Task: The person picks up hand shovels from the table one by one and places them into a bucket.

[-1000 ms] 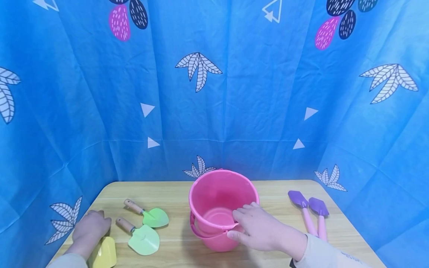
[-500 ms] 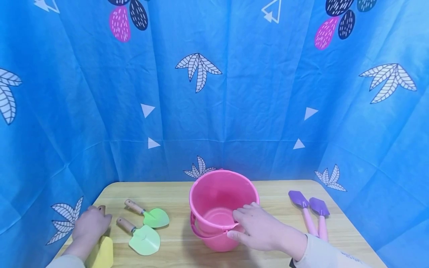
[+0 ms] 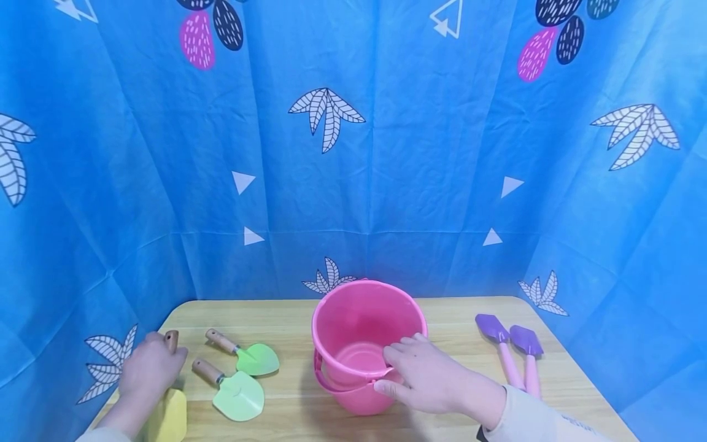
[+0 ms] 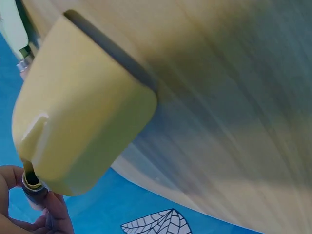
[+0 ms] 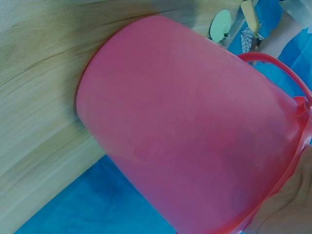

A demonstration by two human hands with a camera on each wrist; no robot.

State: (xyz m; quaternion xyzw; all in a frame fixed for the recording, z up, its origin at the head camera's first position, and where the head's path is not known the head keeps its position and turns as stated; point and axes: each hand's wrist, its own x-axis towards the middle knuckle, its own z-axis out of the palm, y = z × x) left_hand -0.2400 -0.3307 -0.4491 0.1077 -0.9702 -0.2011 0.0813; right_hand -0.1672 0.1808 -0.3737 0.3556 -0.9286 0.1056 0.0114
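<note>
My left hand grips the wooden handle of a yellow garden trowel at the table's left side. The handle's end pokes out above the fingers in the head view, while the blade points toward the front edge. A shadow lies beside the blade in the left wrist view; whether it touches the wood cannot be told. At the middle of the table stands a pink bucket, upright, with nothing seen inside. My right hand holds its near right rim, fingers over the inside and thumb outside. The bucket's handle hangs down against its side.
Two green trowels, one bright and one pale, lie between my left hand and the bucket. Two purple shovels with pink handles, one farther left and one farther right, lie at the right. Blue patterned cloth surrounds the wooden table.
My left hand has shifted slightly forward and lifted the yellow trowel's handle, whose end now shows above the fingers. The right hand and bucket have stayed put.
</note>
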